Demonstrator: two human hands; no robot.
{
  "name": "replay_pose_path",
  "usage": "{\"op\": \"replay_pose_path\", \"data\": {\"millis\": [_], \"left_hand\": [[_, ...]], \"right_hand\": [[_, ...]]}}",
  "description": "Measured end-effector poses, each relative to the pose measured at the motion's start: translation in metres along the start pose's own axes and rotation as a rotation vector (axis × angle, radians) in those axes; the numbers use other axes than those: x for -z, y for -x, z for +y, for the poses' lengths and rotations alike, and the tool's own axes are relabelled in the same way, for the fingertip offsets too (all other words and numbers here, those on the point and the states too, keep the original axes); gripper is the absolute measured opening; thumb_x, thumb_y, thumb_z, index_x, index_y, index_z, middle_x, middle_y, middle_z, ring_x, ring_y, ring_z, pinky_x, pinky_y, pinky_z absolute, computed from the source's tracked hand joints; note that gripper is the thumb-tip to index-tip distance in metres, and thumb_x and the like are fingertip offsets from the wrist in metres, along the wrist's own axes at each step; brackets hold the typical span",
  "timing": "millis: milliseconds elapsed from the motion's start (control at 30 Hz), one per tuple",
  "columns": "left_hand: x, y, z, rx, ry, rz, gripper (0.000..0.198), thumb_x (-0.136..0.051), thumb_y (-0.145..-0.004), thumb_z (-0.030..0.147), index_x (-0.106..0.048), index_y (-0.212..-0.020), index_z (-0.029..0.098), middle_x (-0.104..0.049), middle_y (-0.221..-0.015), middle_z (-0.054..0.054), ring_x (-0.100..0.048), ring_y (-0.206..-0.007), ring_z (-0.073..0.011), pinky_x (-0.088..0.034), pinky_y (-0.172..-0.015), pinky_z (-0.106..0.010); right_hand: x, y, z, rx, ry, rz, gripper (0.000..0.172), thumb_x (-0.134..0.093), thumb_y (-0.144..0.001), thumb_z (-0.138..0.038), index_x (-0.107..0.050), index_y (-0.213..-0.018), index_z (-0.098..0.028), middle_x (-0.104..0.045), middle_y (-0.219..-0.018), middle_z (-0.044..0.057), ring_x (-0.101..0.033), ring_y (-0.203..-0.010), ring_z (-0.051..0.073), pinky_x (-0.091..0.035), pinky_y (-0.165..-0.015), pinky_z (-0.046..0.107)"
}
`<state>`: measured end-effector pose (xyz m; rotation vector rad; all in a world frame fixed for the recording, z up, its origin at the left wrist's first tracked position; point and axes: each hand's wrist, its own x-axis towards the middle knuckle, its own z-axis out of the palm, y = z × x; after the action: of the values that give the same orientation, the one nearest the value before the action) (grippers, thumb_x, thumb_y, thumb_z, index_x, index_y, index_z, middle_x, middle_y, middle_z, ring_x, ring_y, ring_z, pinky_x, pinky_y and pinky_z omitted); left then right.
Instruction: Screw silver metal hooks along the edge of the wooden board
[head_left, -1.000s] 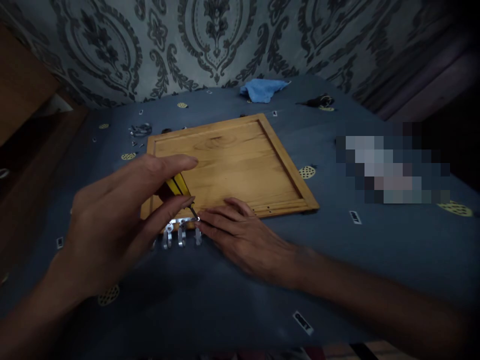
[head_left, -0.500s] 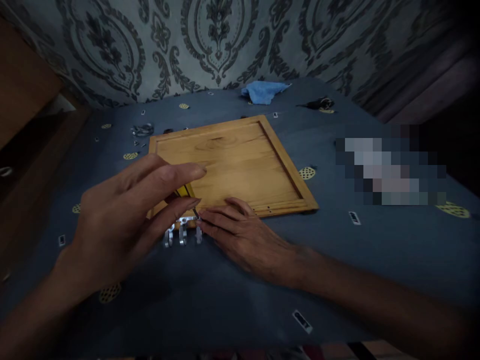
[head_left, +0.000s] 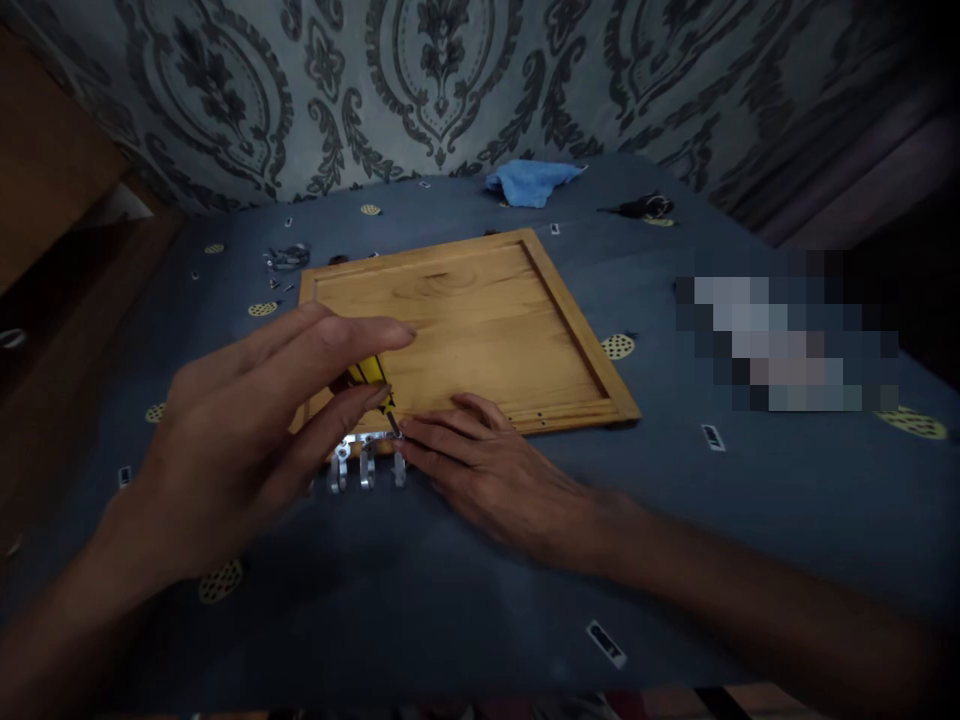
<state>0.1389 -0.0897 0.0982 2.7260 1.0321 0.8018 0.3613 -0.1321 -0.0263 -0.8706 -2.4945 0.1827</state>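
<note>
A framed wooden board [head_left: 480, 320] lies flat on a dark blue patterned cloth [head_left: 450, 600]. A shiny metal hook rack [head_left: 365, 460] with three hooks sits at the board's near edge. My left hand [head_left: 247, 440] is closed on a yellow-handled screwdriver [head_left: 371, 380], whose dark tip points down at the rack's right end. My right hand [head_left: 487, 465] lies flat beside it, fingers pressed together against the right end of the rack and the board's edge.
A crumpled blue rag [head_left: 529, 180] and a small dark object [head_left: 641, 207] lie at the far side near the patterned wall. Small metal parts and screws [head_left: 283, 260] are scattered beyond the board's left corner. A blurred patch [head_left: 780, 340] lies at right.
The left hand has shifted slightly on the screwdriver, its fingers changing position around the handle. The right hand, the rack and the board have stayed put.
</note>
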Motion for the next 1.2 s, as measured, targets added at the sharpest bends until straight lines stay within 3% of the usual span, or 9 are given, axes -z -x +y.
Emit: {"op": "replay_pose_path", "data": {"millis": [433,567,700,1000,1100,1200], "left_hand": [[-0.0018,0.0027,0.0027,0.015,0.043,0.025,0.024,-0.065,-0.098,0.024,-0.071,-0.121,0.028,-0.078,-0.104,0.002,-0.074,-0.086,-0.0142,-0.063,-0.080,-0.024],[-0.0012,0.0021,0.0020,0.041,0.083,0.017,0.026,-0.062,-0.099,0.024,-0.069,-0.124,0.027,-0.078,-0.113,0.003,-0.075,-0.095,-0.0140,-0.062,-0.089,-0.024],[-0.0015,-0.0002,-0.0001,0.071,0.042,-0.008,0.030,-0.061,-0.099,0.028,-0.066,-0.129,0.028,-0.078,-0.114,0.003,-0.077,-0.094,-0.0170,-0.064,-0.082,-0.025],[-0.0055,0.0013,-0.0051,0.013,0.079,0.085,0.027,-0.065,-0.098,0.030,-0.070,-0.125,0.027,-0.077,-0.111,0.003,-0.074,-0.090,-0.0141,-0.061,-0.075,-0.023],[-0.0010,0.0010,-0.0028,0.086,0.089,0.151,0.029,-0.070,-0.095,0.027,-0.071,-0.123,0.028,-0.075,-0.111,0.004,-0.074,-0.090,-0.0146,-0.061,-0.075,-0.024],[0.0032,0.0003,0.0002,0.169,0.101,0.145,0.031,-0.070,-0.093,0.019,-0.070,-0.123,0.028,-0.075,-0.115,0.004,-0.074,-0.090,-0.0131,-0.062,-0.082,-0.024]], "right_hand": [[-0.0028,-0.0004,0.0004,-0.004,-0.002,0.034,0.037,-0.046,-0.107,-0.016,-0.060,-0.141,-0.015,-0.069,-0.139,0.011,-0.056,-0.134,0.024,-0.037,-0.117,0.051],[-0.0013,0.0001,0.0006,-0.001,-0.009,0.010,0.037,-0.046,-0.107,-0.017,-0.060,-0.141,-0.015,-0.069,-0.139,0.012,-0.055,-0.135,0.024,-0.037,-0.117,0.052],[-0.0008,0.0006,0.0005,-0.003,-0.013,-0.010,0.038,-0.046,-0.106,-0.017,-0.060,-0.141,-0.013,-0.068,-0.141,0.013,-0.054,-0.136,0.026,-0.036,-0.117,0.053],[-0.0004,0.0006,0.0006,-0.008,-0.013,-0.012,0.039,-0.047,-0.105,-0.015,-0.059,-0.142,-0.014,-0.067,-0.141,0.013,-0.053,-0.138,0.025,-0.035,-0.118,0.054],[0.0000,0.0008,0.0005,-0.020,-0.020,-0.025,0.040,-0.048,-0.105,-0.016,-0.058,-0.144,-0.015,-0.067,-0.141,0.014,-0.054,-0.138,0.026,-0.035,-0.119,0.054],[-0.0008,0.0011,0.0005,-0.021,-0.029,-0.023,0.040,-0.048,-0.106,-0.017,-0.058,-0.144,-0.015,-0.067,-0.142,0.013,-0.054,-0.138,0.025,-0.033,-0.120,0.054]]}}
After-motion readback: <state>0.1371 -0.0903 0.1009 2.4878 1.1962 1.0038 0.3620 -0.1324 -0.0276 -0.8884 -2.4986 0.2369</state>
